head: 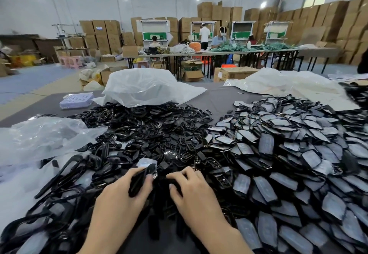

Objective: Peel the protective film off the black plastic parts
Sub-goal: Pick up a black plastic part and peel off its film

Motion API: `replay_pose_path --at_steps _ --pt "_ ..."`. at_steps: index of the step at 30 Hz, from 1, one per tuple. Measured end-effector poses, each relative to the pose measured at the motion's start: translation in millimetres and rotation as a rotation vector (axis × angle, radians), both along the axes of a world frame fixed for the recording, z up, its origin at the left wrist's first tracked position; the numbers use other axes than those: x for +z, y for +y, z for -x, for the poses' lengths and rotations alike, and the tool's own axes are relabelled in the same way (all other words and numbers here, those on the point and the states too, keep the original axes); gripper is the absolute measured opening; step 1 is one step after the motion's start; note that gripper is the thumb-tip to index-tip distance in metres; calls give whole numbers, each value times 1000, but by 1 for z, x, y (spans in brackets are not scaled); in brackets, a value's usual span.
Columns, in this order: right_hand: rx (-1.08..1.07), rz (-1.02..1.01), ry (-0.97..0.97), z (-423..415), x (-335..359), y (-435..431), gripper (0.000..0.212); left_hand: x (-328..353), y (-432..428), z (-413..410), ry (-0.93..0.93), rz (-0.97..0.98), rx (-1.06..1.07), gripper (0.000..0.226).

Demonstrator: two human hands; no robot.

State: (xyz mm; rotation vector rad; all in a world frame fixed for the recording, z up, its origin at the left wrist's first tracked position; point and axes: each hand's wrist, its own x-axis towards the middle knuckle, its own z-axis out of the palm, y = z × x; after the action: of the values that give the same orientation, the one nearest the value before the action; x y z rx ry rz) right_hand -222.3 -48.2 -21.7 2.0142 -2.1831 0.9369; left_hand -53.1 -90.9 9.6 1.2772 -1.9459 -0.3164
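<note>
My left hand [127, 192] grips a small stack of black plastic parts [139, 180], thumb pressed on its top edge. A loose piece of clear film [146, 162] sticks up just behind that stack. My right hand [191, 186] rests palm down on the pile, fingers curled onto a black part [175, 182]; how firmly it holds is hidden. To the right spreads a large heap of film-covered parts [282, 146], grey-blue on top. Ahead and to the left lies a heap of bare glossy black parts [151, 126].
Crumpled clear plastic bags lie at left [39, 138], at back centre [145, 86] and back right [288, 82]. A pale purple tray [76, 100] sits at the table's far left. Beyond are tables, seated and standing people, and stacked cardboard boxes [310, 25].
</note>
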Motion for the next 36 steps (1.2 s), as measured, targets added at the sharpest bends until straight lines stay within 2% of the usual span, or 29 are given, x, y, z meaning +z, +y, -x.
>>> replay_pose_path --at_steps 5,9,11,14,16,18,20,22,28,30,33,36 --pt "28 65 -113 -3 9 5 37 1 7 4 250 -177 -212 28" --pt "314 41 -652 -13 20 13 28 -1 8 9 320 -233 -283 38" --pt "379 14 -735 -16 23 15 25 -2 10 10 366 -238 -272 41" --pt "318 39 -638 -16 21 14 27 -3 12 6 310 -159 -188 41" --pt "230 79 -498 -14 17 13 27 -5 9 2 165 -87 -134 42" --pt "152 70 -274 -12 13 13 29 -4 8 -1 -13 -8 -104 46" --pt "117 -6 -77 -12 11 14 33 -2 7 -4 -152 42 -101 62" --pt "117 -73 24 -13 10 15 36 6 4 -11 -192 1 -55 71" --pt "100 -57 -1 -15 14 15 38 24 -34 -75 -314 -65 221 53" --pt "108 -52 -10 -17 14 15 38 23 -51 -90 -343 -118 224 45" --pt "115 -46 -26 -17 12 15 37 20 -70 -85 -392 -243 215 50" --pt "111 -32 -55 -16 11 15 37 12 -75 -62 -547 -134 187 52"
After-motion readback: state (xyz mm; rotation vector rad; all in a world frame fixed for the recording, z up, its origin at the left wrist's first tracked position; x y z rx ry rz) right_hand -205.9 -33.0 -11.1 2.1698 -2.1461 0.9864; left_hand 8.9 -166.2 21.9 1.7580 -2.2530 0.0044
